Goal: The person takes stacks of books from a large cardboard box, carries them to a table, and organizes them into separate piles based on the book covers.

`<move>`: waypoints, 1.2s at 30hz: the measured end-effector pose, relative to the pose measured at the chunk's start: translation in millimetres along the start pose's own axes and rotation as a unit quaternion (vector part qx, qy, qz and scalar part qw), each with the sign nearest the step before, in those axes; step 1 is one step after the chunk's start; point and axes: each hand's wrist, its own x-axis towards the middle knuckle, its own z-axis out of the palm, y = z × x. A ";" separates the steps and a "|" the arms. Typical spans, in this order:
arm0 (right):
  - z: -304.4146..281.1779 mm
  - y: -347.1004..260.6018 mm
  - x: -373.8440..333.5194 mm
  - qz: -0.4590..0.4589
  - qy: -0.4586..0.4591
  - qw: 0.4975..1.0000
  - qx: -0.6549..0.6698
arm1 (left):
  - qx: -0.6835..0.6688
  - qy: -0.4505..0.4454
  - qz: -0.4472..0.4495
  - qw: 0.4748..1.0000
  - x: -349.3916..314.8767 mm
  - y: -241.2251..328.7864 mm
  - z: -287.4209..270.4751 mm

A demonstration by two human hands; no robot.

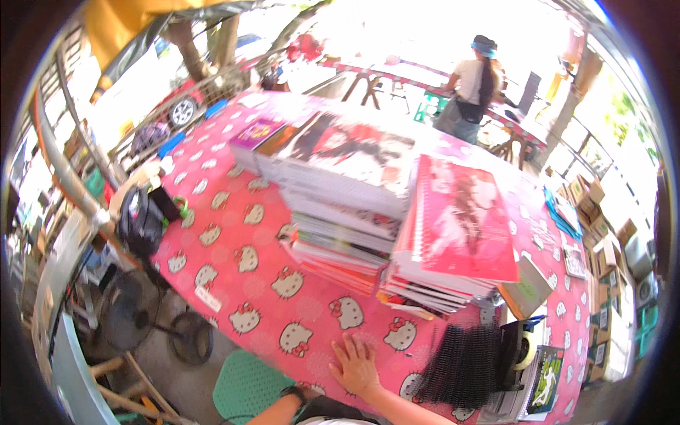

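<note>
My right hand point(356, 365) lies palm down on the pink cat-print tablecloth point(244, 290), fingers spread, holding nothing. At the table's near edge is my left hand point(310, 391), with a dark band at the wrist; its fingers are too small and hidden to read. Beyond the hands stands a tall stack of books point(347, 205). To its right is a pile of spiral-bound notebooks point(464, 219) with a red-pink picture cover on top. Right of my right hand lies a bundle of black spiral binding coils point(460, 365).
A roll of tape point(525, 350) and a dark booklet with green print point(545, 379) sit beside the coils. A green stool seat point(248, 386) is at the near left. Cardboard boxes point(605, 312) line the right side. Another person point(471, 88) stands at a far table.
</note>
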 end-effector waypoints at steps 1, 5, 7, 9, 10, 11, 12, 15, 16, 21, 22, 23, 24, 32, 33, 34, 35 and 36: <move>5.3 12.2 -2.8 0.017 -0.008 1.000 -0.006 | -0.007 -0.109 -0.073 0.991 -6.3 34.3 -39.0; 11.6 21.0 -6.5 0.021 0.008 1.000 0.014 | 0.058 -0.229 -0.219 0.947 -84.4 85.7 -192.6; 10.0 9.9 -4.2 0.000 0.016 1.000 0.016 | 0.093 -0.003 -0.240 0.966 -115.3 37.5 -224.2; 11.3 15.8 -4.7 0.000 0.020 1.000 0.006 | 0.078 0.165 -0.234 0.955 -114.7 49.5 -253.2; 12.8 24.8 -5.9 0.012 0.015 1.000 0.018 | 0.115 0.193 -0.307 0.925 -102.4 94.7 -281.1; 13.8 27.6 -6.6 0.016 0.012 0.999 0.037 | 0.150 0.227 -0.385 0.882 -103.0 127.2 -297.5; 12.8 26.5 -5.6 0.016 0.022 0.999 0.038 | 0.156 0.235 -0.381 0.880 -109.7 142.2 -301.8; 4.7 22.0 -7.4 0.020 -0.016 1.000 -0.004 | 0.122 0.268 -0.378 0.878 -109.5 157.3 -307.6; 0.1 21.4 -7.3 0.013 -0.020 1.000 0.015 | 0.127 0.391 -0.290 0.864 -103.7 154.1 -306.3; -2.6 16.3 -7.8 0.006 -0.041 0.999 0.003 | 0.170 0.552 -0.098 0.810 -50.2 166.3 -300.0; 5.9 16.2 -8.5 0.001 -0.012 1.000 0.020 | 0.171 0.531 -0.100 0.824 -43.4 157.9 -296.3; 11.6 19.9 -12.2 -0.005 0.018 0.999 0.036 | 0.171 0.511 -0.102 0.836 -35.1 151.7 -289.8; 11.2 25.6 -15.2 0.003 0.005 0.999 0.033 | 0.163 0.500 -0.104 0.844 -26.1 153.2 -285.2; 12.2 22.0 -3.6 0.038 0.047 0.996 0.069 | 0.201 0.478 -0.094 0.850 -28.4 135.6 -294.4; 14.4 22.6 -2.4 0.061 0.071 0.993 0.069 | 0.209 0.477 -0.088 0.849 -28.0 133.0 -294.7; 17.9 23.3 -3.5 0.060 0.081 0.992 0.077 | 0.218 0.475 -0.079 0.849 -26.6 133.7 -295.7; 21.3 24.5 -6.7 0.059 0.090 0.991 0.083 | 0.264 0.423 -0.014 0.867 -29.4 143.8 -300.3; 21.7 25.8 -9.3 0.082 0.134 0.978 0.137 | 0.310 0.372 0.048 0.874 -32.5 151.7 -305.3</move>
